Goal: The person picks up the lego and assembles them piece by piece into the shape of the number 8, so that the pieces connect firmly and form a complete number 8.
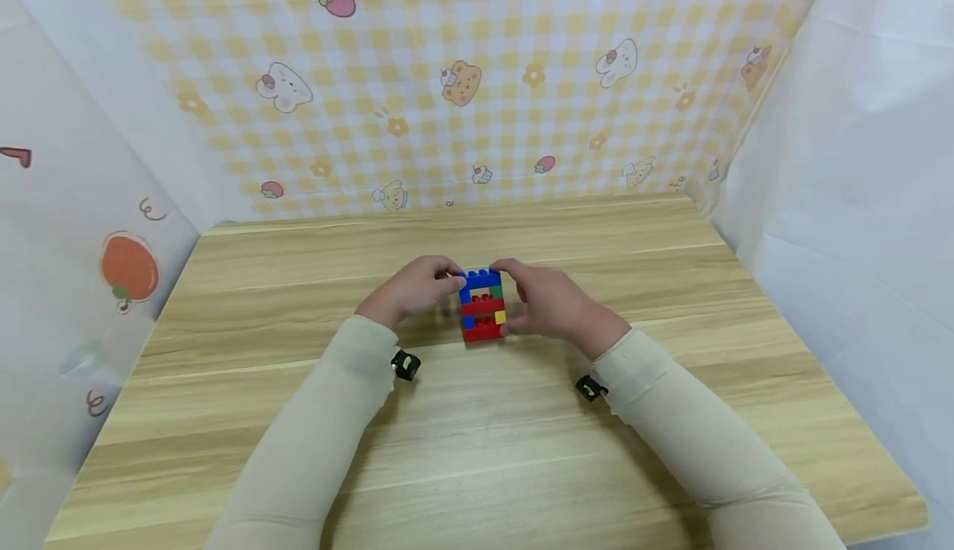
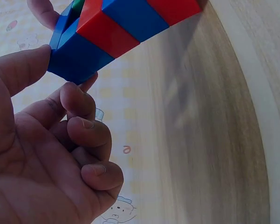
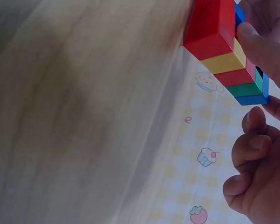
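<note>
A small upright structure of toy building bricks (image 1: 483, 307) stands on the wooden table between my hands. It has red bars at the bottom and middle, a blue bar with studs on top, and small blue, yellow and green bricks between, leaving two window-like gaps. With thumb and index finger my left hand (image 1: 417, 287) pinches the blue top-left corner; its other fingers curl free in the left wrist view. My right hand (image 1: 555, 301) grips the right side, thumb low near the yellow brick (image 3: 223, 62) and index finger at the top corner.
The wood-grain table (image 1: 477, 442) spreads around the bricks. A yellow checked cloth (image 1: 507, 119) with cartoon prints hangs behind it, and white cloth (image 1: 857, 161) hangs at the sides. A small black device (image 1: 406, 364) sits at each wrist.
</note>
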A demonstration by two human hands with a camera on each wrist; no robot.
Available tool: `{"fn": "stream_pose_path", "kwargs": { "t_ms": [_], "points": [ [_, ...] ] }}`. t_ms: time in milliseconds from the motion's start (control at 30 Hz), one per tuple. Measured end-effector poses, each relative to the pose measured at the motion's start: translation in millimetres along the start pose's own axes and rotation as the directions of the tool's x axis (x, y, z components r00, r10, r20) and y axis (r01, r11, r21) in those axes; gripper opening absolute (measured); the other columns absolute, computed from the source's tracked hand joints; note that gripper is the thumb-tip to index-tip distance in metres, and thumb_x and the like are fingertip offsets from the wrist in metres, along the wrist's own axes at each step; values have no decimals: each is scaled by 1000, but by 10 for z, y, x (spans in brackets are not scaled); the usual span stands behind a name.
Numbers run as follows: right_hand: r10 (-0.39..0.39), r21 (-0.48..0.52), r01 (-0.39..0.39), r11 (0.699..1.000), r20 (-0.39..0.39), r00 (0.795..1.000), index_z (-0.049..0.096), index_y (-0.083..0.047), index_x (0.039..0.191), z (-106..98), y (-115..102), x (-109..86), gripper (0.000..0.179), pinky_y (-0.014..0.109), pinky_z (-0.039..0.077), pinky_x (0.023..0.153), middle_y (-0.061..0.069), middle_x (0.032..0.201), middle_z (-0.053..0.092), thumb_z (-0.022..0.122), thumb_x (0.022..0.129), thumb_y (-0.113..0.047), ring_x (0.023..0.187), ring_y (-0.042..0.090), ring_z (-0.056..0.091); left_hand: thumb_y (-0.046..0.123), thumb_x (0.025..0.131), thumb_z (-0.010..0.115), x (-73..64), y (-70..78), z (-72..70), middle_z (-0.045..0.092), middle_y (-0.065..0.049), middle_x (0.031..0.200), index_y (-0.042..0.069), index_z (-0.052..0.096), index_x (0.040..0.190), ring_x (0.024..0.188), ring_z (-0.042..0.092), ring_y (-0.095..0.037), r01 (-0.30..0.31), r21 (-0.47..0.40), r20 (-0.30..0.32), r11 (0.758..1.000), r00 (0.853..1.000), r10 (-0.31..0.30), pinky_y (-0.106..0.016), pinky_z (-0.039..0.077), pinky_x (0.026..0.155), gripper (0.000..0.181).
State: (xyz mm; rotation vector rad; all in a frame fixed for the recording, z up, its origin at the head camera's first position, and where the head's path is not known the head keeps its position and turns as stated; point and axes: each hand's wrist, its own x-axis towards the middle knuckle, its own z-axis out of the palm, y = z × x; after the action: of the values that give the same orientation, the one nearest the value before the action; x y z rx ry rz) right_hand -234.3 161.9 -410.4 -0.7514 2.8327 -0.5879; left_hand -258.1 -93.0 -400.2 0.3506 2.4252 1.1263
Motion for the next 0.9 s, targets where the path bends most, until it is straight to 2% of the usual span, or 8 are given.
{"fn": "stream_pose_path", "kwargs": {
  "t_ms": [133,300,400,567,733,900],
  "points": [
    [20,-41,-19,999,28,999,32,-26,160,44,-20,16,108,37,56,75,6,108,70,96,75,-44,88,21,62,33,109,57,12,-19,-4,65,-10,122,9,64,136,110,56,-30,6,-9,-1,1000,1000,-6,-44,49,96,37],
    [27,-31,-26,999,43,999,28,-25,159,78,-34,41,110,37,56,76,6,106,69,97,75,-40,89,22,62,36,110,56,7,-68,-1,65,-11,122,10,64,137,108,56,-30,-1,2,-7,1000,1000,1,-44,50,94,38],
    [25,-6,-25,1000,58,998,27,-24,159,80,-47,65,110,35,54,72,6,101,67,97,76,-37,84,23,60,37,109,58,-7,-113,6,63,-10,114,13,61,143,99,58,-28,-15,19,-24,1000,1000,15,-41,50,86,42],
    [35,31,-38,999,83,996,26,-24,159,65,-55,101,108,34,51,66,6,96,63,97,77,-34,77,23,58,38,100,73,-61,-145,31,55,-9,97,18,50,152,81,56,-26,-27,34,-58,999,998,29,-37,46,71,60],
    [47,83,-56,995,108,993,26,-21,160,51,-27,123,107,34,51,66,9,97,63,95,79,-32,76,23,57,37,91,84,-135,-128,84,55,-8,95,29,44,154,79,54,-26,4,127,-60,992,998,3,-36,45,67,76],
    [53,115,-66,991,116,992,26,-23,159,53,1,140,106,36,51,66,10,95,63,95,79,-31,75,23,57,36,87,88,-176,-116,160,59,-9,95,32,36,160,80,57,-27,29,207,-78,978,997,-14,-38,49,67,89]
  ]
}}
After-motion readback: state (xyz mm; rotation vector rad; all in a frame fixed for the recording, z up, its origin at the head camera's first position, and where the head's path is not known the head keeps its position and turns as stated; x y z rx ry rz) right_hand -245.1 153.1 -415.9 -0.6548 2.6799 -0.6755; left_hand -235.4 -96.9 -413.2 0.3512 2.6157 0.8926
